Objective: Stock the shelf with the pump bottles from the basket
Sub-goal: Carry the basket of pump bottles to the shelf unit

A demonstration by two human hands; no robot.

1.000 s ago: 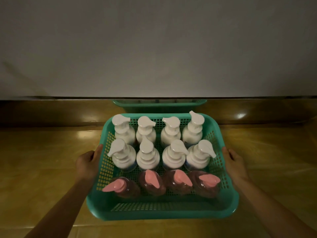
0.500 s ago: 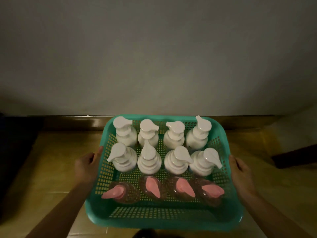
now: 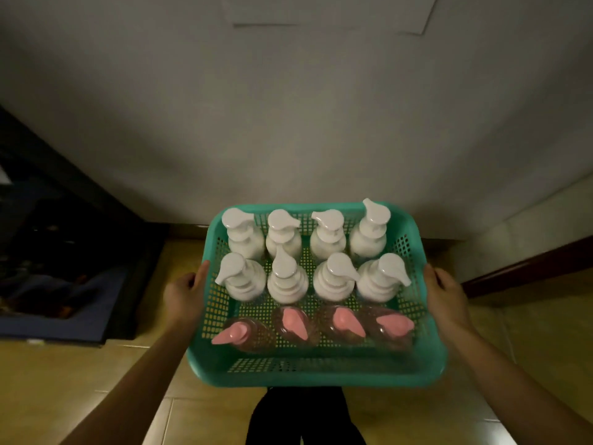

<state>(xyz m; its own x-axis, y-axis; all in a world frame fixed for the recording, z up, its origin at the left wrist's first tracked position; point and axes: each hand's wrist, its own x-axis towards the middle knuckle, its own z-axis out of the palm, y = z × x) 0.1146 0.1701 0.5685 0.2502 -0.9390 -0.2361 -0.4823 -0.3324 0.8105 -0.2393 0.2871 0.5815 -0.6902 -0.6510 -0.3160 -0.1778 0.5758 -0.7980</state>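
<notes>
Pump bottles, eight white (image 3: 285, 284) and four pink-topped (image 3: 293, 322), all remain inside the perforated teal plastic basket (image 3: 321, 374), both hands' (image 3: 186, 290) (image 3: 444, 293) fingers clamping its sides.

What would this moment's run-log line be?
phase: carrying | left hand: grips basket left rim | right hand: grips right rim | load: eight white pump bottles, four pink-pump bottles | shelf: not visible

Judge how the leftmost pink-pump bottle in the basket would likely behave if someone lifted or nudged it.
The leftmost pink-pump bottle looks clear and rounded, so it is probably smooth and a bit slippery. Its pink pump juts sideways, so it may tip that way when nudged. It stands loose on the basket floor, so it would likely slide.
</notes>
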